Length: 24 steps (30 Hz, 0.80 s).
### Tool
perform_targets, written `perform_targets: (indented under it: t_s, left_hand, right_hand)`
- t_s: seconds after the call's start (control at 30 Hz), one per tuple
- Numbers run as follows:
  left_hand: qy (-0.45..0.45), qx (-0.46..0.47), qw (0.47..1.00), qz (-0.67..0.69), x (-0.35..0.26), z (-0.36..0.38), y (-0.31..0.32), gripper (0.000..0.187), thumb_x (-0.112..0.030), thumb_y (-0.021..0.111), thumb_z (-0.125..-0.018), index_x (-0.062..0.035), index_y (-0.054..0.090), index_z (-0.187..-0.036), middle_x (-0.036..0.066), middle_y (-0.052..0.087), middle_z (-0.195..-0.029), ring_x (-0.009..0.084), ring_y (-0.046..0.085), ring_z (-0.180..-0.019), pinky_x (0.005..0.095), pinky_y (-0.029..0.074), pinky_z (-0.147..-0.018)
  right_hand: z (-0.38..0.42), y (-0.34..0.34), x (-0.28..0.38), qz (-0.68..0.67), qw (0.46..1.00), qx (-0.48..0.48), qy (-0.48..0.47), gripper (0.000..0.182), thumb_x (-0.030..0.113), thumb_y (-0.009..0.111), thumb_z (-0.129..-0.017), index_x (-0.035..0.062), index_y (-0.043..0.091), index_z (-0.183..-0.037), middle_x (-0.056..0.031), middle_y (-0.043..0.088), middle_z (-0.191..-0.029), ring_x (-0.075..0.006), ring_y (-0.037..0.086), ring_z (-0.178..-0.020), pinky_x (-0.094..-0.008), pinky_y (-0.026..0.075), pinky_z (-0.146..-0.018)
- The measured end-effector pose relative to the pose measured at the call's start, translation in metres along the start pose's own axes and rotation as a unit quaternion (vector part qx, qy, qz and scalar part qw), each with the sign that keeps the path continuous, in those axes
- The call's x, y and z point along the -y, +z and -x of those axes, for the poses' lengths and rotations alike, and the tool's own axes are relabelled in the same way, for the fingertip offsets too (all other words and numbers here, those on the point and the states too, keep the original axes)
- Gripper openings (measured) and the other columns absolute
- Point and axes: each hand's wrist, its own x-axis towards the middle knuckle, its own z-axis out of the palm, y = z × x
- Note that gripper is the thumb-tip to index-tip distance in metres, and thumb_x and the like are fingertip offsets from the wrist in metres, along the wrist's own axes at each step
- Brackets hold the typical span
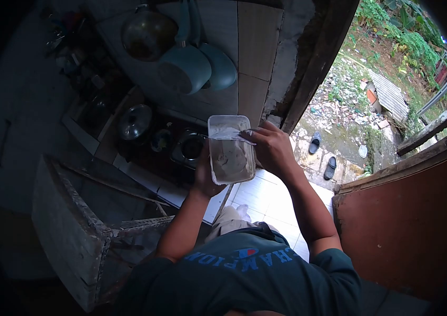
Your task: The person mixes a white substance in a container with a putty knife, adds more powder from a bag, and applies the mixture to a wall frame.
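Note:
My left hand (204, 174) is wrapped round the left side and underside of a clear plastic tub (214, 171), holding it tilted in front of me. White-grey paste (228, 152) is smeared over the tub's bottom and walls, thickest towards the far end. My right hand (273, 143) is at the tub's right rim with its fingers pinched together. A thin pale piece (248, 139) coated in white shows at those fingertips; its kind is not clear.
A stove (189, 150) with a lidded pot (135, 122) is at the left. Pans (186, 68) hang on the tiled wall. An open wooden cabinet door (71, 226) juts out at lower left. To the right are a brown door (397, 226) and an open doorway with dark clogs (330, 167) outside.

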Motion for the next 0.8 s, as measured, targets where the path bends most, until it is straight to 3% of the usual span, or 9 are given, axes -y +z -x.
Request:
perform_targets:
  t_s: [0.1, 0.23, 0.27, 0.37, 0.4, 0.53, 0.7, 0.77, 0.8]
  left_hand:
    - [0.121, 0.015, 0.944, -0.307, -0.004, 0.004, 0.006, 0.066, -0.056, 0.034, -0.104, -0.0075, 0.040, -0.149, 0.015, 0.051, -0.143, 0.0323, 0.054, -0.130, 0.0501, 0.044, -0.110]
    - [0.181, 0.049, 0.930, -0.317, -0.002, 0.010, -0.005, 0.062, -0.052, 0.030, -0.106, -0.0081, 0.038, -0.150, 0.018, 0.051, -0.141, 0.0344, 0.054, -0.129, 0.0534, 0.046, -0.107]
    - [0.225, 0.051, 0.871, -0.435, 0.000, 0.010, -0.005, 0.062, -0.051, 0.028, -0.107, -0.0081, 0.037, -0.150, 0.017, 0.051, -0.141, 0.0344, 0.053, -0.130, 0.0537, 0.044, -0.108]
    - [0.191, 0.084, 0.892, -0.401, -0.001, 0.010, 0.007, 0.063, -0.053, 0.030, -0.106, -0.0077, 0.038, -0.150, 0.016, 0.051, -0.143, 0.0347, 0.052, -0.132, 0.0539, 0.042, -0.110]
    - [0.103, 0.013, 0.991, -0.087, 0.002, 0.009, 0.018, 0.061, -0.022, 0.069, -0.094, -0.0037, 0.041, -0.145, 0.016, 0.056, -0.135, 0.0273, 0.059, -0.120, 0.0426, 0.050, -0.101]
    - [0.015, -0.009, 0.999, 0.034, -0.003, -0.002, -0.001, 0.062, -0.053, 0.035, -0.104, -0.0058, 0.046, -0.143, 0.015, 0.055, -0.137, 0.0309, 0.057, -0.123, 0.0470, 0.046, -0.105]
    - [0.060, 0.030, 0.998, -0.008, -0.002, -0.013, -0.023, 0.066, -0.058, 0.037, -0.103, -0.0119, 0.041, -0.150, 0.012, 0.051, -0.144, 0.0321, 0.052, -0.131, 0.0519, 0.043, -0.109]
    - [0.175, 0.051, 0.950, -0.253, 0.004, -0.010, -0.016, 0.066, -0.059, 0.037, -0.102, -0.0127, 0.042, -0.149, 0.012, 0.051, -0.143, 0.0317, 0.053, -0.130, 0.0509, 0.045, -0.108]
    - [0.161, 0.065, 0.962, -0.213, 0.006, -0.008, -0.011, 0.066, -0.060, 0.037, -0.102, -0.0131, 0.043, -0.148, 0.012, 0.052, -0.142, 0.0309, 0.055, -0.128, 0.0504, 0.045, -0.107]
  right_hand:
    - [0.015, 0.006, 0.015, -0.025, 0.998, 0.060, -0.014, 0.027, 0.007, 0.066, -0.079, 0.0148, 0.075, -0.103, -0.0016, 0.073, -0.093, -0.0228, 0.064, -0.091, -0.0379, 0.056, -0.073]
    - [0.024, -0.001, 0.029, -0.102, 0.991, 0.089, -0.007, 0.029, 0.005, 0.068, -0.077, 0.0144, 0.075, -0.104, -0.0025, 0.072, -0.089, -0.0242, 0.065, -0.089, -0.0391, 0.056, -0.071]
    - [0.020, -0.001, 0.026, -0.124, 0.990, 0.060, -0.007, 0.030, 0.005, 0.069, -0.076, 0.0130, 0.074, -0.104, -0.0032, 0.070, -0.087, -0.0250, 0.064, -0.086, -0.0399, 0.056, -0.070]
    - [0.003, -0.008, 0.016, -0.077, 0.997, 0.007, 0.000, 0.028, 0.005, 0.069, -0.076, 0.0118, 0.074, -0.102, -0.0033, 0.070, -0.086, -0.0253, 0.064, -0.085, -0.0409, 0.055, -0.069]
    - [-0.001, -0.002, 0.007, -0.060, 0.998, -0.009, 0.007, 0.025, 0.006, 0.069, -0.076, 0.0109, 0.074, -0.100, -0.0035, 0.068, -0.084, -0.0259, 0.063, -0.085, -0.0403, 0.055, -0.069]
    - [0.010, 0.009, -0.008, -0.017, 1.000, 0.020, 0.010, 0.025, 0.009, 0.066, -0.079, 0.0095, 0.072, -0.103, -0.0044, 0.067, -0.086, -0.0265, 0.062, -0.087, -0.0386, 0.055, -0.073]
    - [0.048, 0.005, 0.020, -0.060, 0.991, 0.092, 0.073, 0.023, 0.007, 0.063, -0.085, 0.0102, 0.072, -0.107, -0.0082, 0.068, -0.089, -0.0278, 0.065, -0.091, -0.0408, 0.055, -0.075]
    - [0.050, -0.002, 0.020, -0.096, 0.987, 0.100, 0.083, 0.024, 0.007, 0.063, -0.085, 0.0100, 0.071, -0.107, -0.0080, 0.068, -0.089, -0.0279, 0.065, -0.091, -0.0405, 0.055, -0.076]
    - [0.046, -0.007, 0.020, -0.096, 0.987, 0.100, 0.084, 0.024, 0.007, 0.063, -0.085, 0.0100, 0.071, -0.107, -0.0080, 0.068, -0.089, -0.0279, 0.065, -0.091, -0.0405, 0.055, -0.076]
